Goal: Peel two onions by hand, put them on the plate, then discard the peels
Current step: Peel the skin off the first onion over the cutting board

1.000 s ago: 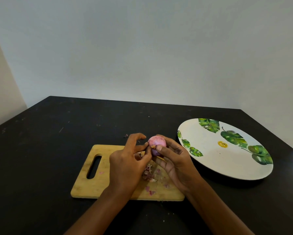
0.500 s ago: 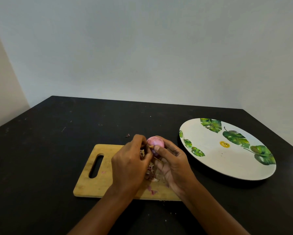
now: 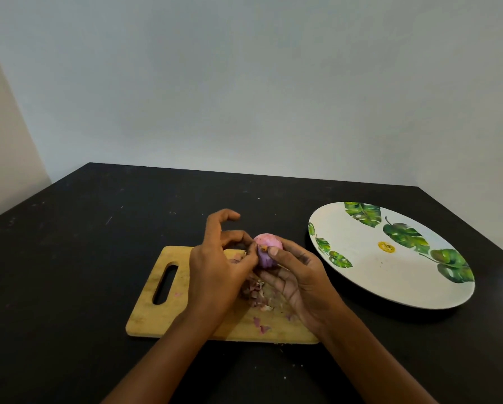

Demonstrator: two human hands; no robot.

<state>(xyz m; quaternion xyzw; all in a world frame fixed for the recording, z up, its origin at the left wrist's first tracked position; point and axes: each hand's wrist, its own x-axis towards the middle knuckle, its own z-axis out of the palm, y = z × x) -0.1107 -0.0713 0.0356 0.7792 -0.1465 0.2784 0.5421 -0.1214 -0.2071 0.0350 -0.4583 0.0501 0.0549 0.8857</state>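
- While both forearms reach in from the bottom edge of the head view, the two hands meet over the far part of a wooden cutting board [image 3: 154, 313], with a red onion [image 3: 265, 255] held between them, lifted off the wood.
- The right hand [image 3: 301, 282] lies palm up and cradles the onion from below and from the right; its fingers are curled under the bulb and its thumb [image 3: 277, 252] presses on the near face, so the onion is clamped between thumb and fingers.
- The left hand [image 3: 215, 272] comes in back-up from the left. Its thumb and one finger close together on the onion's left side, next to a small orange spot on the skin, pinching there. Another finger arches up, hooked, clear of the rest.
- The onion shows pink on top and purple lower down.
- Loose onion peels [image 3: 256, 293] lie in a small heap on the board directly under the hands, with a few pink scraps nearer the board's front edge.
- The board's handle slot is at its left end.
- A white plate [image 3: 390, 275] printed with green leaves sits on the black table [image 3: 69, 258] just right of the board, beside the right hand and apart from it.
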